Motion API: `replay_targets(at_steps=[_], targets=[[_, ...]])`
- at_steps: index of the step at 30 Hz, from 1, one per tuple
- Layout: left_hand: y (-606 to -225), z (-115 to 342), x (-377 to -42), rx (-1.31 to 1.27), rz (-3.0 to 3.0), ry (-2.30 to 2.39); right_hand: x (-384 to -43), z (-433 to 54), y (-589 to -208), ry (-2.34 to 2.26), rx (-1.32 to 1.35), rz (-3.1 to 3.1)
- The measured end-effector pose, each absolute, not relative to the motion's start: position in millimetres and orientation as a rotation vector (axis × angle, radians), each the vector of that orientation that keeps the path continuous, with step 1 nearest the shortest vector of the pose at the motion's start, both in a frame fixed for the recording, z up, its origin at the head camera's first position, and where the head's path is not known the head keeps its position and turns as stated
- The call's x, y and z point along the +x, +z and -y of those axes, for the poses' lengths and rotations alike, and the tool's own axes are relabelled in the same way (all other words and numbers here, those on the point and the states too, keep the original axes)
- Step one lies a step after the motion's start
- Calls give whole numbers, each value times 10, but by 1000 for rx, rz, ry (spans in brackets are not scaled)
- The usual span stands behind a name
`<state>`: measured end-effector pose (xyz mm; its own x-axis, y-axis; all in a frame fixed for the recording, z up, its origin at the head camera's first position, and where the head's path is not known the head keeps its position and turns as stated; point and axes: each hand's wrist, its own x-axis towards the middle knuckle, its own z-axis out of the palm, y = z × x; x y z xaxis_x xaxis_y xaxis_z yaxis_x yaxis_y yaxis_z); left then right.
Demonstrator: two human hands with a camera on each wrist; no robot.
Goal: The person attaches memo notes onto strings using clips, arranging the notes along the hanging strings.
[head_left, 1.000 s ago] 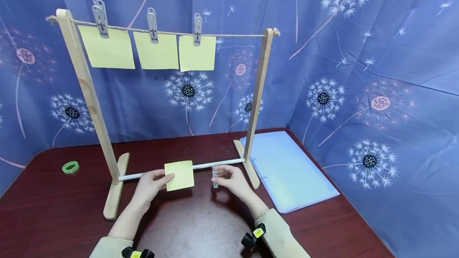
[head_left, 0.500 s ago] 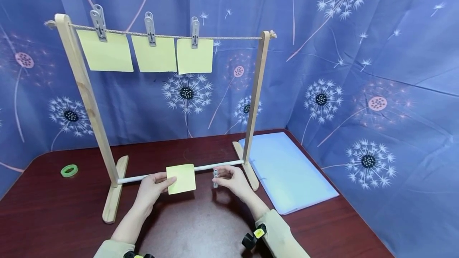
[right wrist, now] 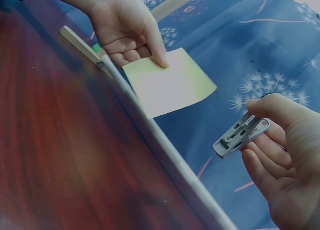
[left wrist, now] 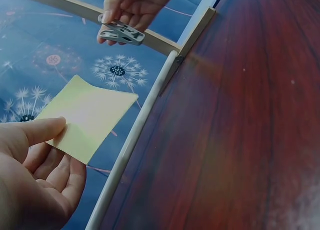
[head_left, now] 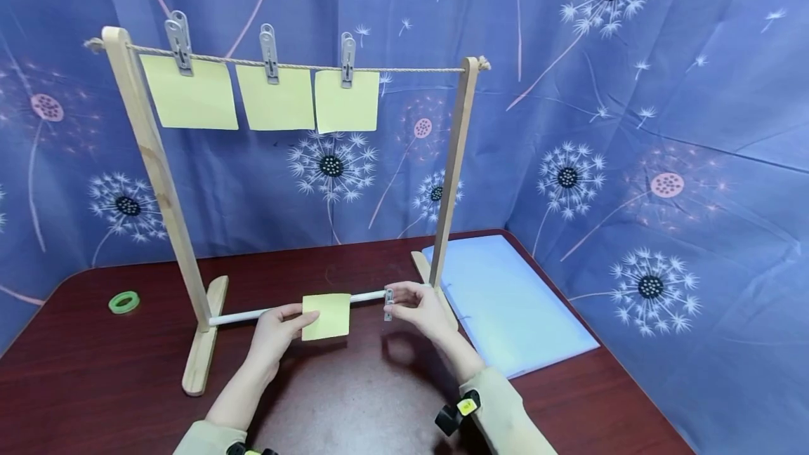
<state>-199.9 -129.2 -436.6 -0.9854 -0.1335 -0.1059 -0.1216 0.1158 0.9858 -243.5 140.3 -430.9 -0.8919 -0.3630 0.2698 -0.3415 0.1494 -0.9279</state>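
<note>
My left hand (head_left: 273,332) pinches a yellow sticky note (head_left: 326,317) by its left edge, thumb in front and fingers behind. To its right, my right hand (head_left: 425,309) holds a grey clothespin (head_left: 388,305) upright between thumb and fingers. In the right wrist view the clothespin (right wrist: 240,135) is gripped at its handle end, its clamping end pointing away from the hand. Note and clothespin are apart, both above the table. Behind and above, three yellow notes (head_left: 282,98) hang from a rope (head_left: 417,69), each under a grey clothespin (head_left: 268,53).
The rope runs between two wooden posts (head_left: 166,181) on flat feet, joined low down by a white rod (head_left: 239,317). A green tape ring (head_left: 123,302) lies at the left of the dark red table (head_left: 76,371). A pale blue folder (head_left: 512,300) lies on the right.
Both hands have shifted a little to the right, the left with the sticky note, the right with the clothespin. The right hand has also risen slightly. The head view has tilted up slightly.
</note>
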Motion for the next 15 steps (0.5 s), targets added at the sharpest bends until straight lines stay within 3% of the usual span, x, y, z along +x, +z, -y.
replay_targets(at_steps=[15], targets=[[-4174, 1040, -2142, 165, 2332, -1956, -2551, -1575, -3693, -1842, -714, -2532]])
